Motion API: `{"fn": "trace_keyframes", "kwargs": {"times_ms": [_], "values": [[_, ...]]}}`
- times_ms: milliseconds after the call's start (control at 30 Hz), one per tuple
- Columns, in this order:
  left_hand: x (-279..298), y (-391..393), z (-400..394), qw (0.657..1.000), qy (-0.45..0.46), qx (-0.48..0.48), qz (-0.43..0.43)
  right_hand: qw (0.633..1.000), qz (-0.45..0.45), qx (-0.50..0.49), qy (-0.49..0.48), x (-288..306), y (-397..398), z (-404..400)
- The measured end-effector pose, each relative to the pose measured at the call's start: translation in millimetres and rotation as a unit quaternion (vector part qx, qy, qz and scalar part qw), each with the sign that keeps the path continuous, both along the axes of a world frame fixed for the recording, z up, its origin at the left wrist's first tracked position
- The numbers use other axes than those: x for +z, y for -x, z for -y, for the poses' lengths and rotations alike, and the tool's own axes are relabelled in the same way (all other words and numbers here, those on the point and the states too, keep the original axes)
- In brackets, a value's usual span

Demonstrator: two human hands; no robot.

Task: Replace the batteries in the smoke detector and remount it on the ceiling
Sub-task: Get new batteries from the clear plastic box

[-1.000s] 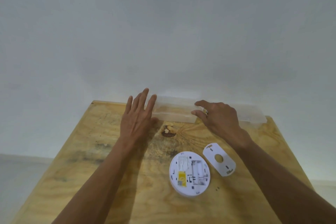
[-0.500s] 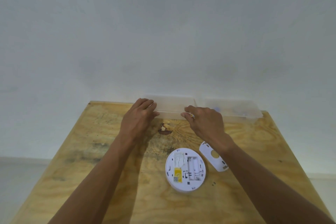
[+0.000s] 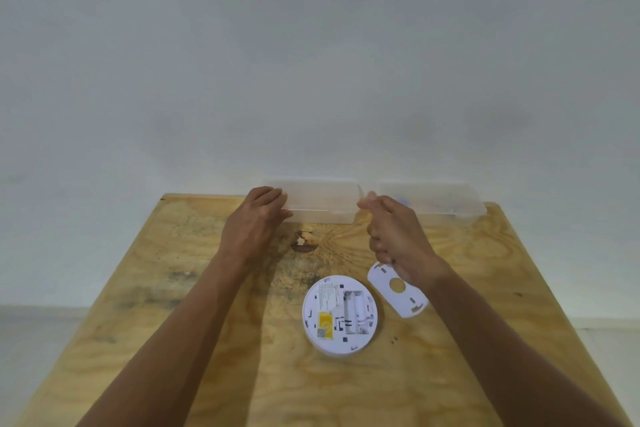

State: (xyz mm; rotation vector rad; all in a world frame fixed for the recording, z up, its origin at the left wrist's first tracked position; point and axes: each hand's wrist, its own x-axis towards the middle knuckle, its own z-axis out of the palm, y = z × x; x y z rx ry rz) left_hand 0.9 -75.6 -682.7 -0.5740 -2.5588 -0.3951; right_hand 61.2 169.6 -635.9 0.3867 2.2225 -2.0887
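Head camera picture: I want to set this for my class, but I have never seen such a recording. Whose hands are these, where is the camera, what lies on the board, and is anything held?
No machine is here: a person works with two bare hands, and the single camera sits on that person's head, looking forward and down, so the arms reach in from the bottom edge. The surface is a plywood board against a pale wall. On it lies a round white smoke detector, back side up, its battery bay open and seemingly empty. Beside it, to the right, lies a flat white plate with a round hole, probably its mounting plate. At the far edge stand two clear plastic boxes. The left hand and right hand take the nearer clear box by its ends; the other clear box stands untouched. What is in them is too blurred to tell.
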Motion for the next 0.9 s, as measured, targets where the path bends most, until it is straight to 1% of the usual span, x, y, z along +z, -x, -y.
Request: {"fn": "trace_keyframes", "kwargs": {"times_ms": [33, 67, 100, 133, 167, 233, 300, 367, 400, 433, 533, 633, 700, 733, 800, 833, 900], "values": [[0, 0, 0, 1.0, 0.001, 0.002, 0.004, 0.995, 0.044, -0.014, 0.084, 0, -7, -8], [0, 0, -1, 1.0, 0.002, 0.003, 0.01, 0.988, 0.078, -0.025, 0.133, -1, -13, -15], [1, 0, -1, 1.0, 0.004, 0.005, 0.015, 0.982, 0.099, -0.033, 0.157, -2, -20, -21], [1, 0, 0, 1.0, 0.007, 0.01, 0.02, 0.98, 0.108, -0.039, 0.161, -4, -26, -26], [2, 0, 0, 1.0, 0.01, 0.013, 0.027, 0.982, 0.107, -0.049, 0.145, -8, -32, -30], [7, 0, 0, 0.999, 0.019, 0.019, 0.044, 0.992, 0.084, -0.066, 0.066, -14, -42, -36], [12, -1, -2, 0.997, 0.046, 0.019, 0.059, 0.996, 0.051, -0.065, -0.046, -18, -49, -42], [17, -6, -4, 0.995, 0.063, 0.023, 0.072, 0.98, 0.018, -0.052, -0.189, -21, -56, -46], [18, -11, -6, 0.995, 0.05, 0.027, 0.082, 0.968, 0.004, -0.043, -0.248, -21, -58, -48], [20, -19, -10, 0.995, 0.024, 0.03, 0.092, 0.958, -0.004, -0.031, -0.286, -21, -61, -50], [22, -49, -22, 0.991, -0.062, 0.032, 0.115, 0.934, 0.004, 0.017, -0.356, -22, -68, -50], [21, -79, -31, 0.982, -0.114, 0.03, 0.148, 0.927, 0.017, 0.023, -0.374, -24, -72, -47], [22, -97, -35, 0.973, -0.141, 0.024, 0.179, 0.937, 0.013, 0.014, -0.349, -17, -76, -42], [22, -106, -36, 0.97, -0.153, 0.015, 0.189, 0.951, 0.022, 0.009, -0.308, -12, -77, -39], [22, -122, -37, 0.962, -0.175, -0.011, 0.211, 0.979, 0.067, 0.01, -0.194, -1, -78, -34], [21, -129, -38, 0.957, -0.179, -0.024, 0.226, 0.986, 0.096, 0.013, -0.133, 4, -78, -32], [17, -139, -37, 0.948, -0.178, -0.041, 0.261, 0.989, 0.146, 0.019, -0.025, 11, -76, -31]]}}
